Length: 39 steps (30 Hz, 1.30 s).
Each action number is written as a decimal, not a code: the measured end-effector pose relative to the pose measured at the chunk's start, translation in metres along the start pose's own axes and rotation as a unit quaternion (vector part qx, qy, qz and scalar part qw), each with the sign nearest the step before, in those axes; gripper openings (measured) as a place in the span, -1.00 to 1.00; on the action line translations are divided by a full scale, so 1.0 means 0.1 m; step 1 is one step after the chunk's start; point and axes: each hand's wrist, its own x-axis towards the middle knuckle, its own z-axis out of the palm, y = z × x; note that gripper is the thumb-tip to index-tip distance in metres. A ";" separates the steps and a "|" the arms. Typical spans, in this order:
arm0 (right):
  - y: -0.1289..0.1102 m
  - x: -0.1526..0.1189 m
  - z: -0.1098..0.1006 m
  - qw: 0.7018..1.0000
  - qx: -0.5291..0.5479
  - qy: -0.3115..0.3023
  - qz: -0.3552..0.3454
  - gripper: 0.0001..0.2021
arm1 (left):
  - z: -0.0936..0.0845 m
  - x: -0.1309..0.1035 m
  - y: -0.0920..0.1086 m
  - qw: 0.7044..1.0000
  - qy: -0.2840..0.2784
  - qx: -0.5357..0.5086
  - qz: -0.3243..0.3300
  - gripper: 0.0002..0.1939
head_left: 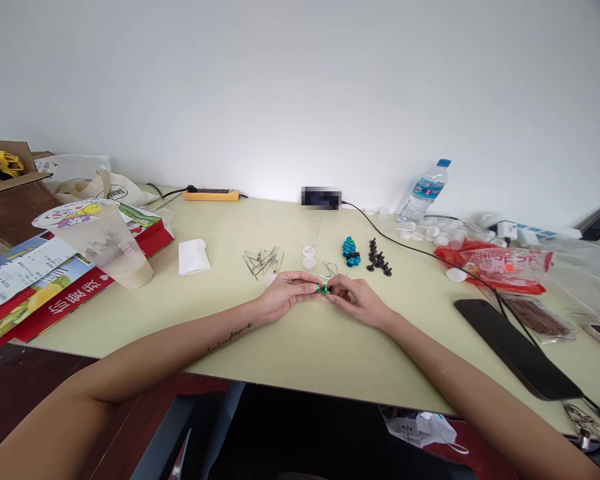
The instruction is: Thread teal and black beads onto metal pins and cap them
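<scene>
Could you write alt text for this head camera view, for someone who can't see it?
Two bare hands, left and right, hold a small green and black piece between them over a pale table. Beyond them lie thin metal pins, blue pieces and black pieces; a lidded drink cup stands left, a water bottle right.

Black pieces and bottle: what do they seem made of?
The black pieces look dark and dull, plastic or coated metal; too small to settle. The bottle looks like clear, glossy plastic, probably, by its see-through wall and blue cap.

head-worn view, facing forward and down
</scene>
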 end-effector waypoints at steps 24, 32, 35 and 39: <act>0.00 0.00 -0.01 1.000 -0.007 -0.007 0.003 -0.81 | -0.01 0.00 0.00 1.000 -0.012 -0.006 0.007 -0.77; 0.00 0.00 -0.01 1.000 -0.002 -0.008 0.002 -0.83 | -0.02 0.00 -0.01 1.000 -0.016 -0.008 0.010 -0.78; 0.00 0.00 -0.01 1.000 -0.002 -0.009 0.002 -0.83 | -0.02 0.01 -0.01 1.000 -0.015 -0.006 0.008 -0.78; 0.01 0.00 -0.01 1.000 -0.003 -0.011 0.003 -0.82 | -0.01 0.00 0.00 1.000 -0.011 -0.005 0.008 -0.77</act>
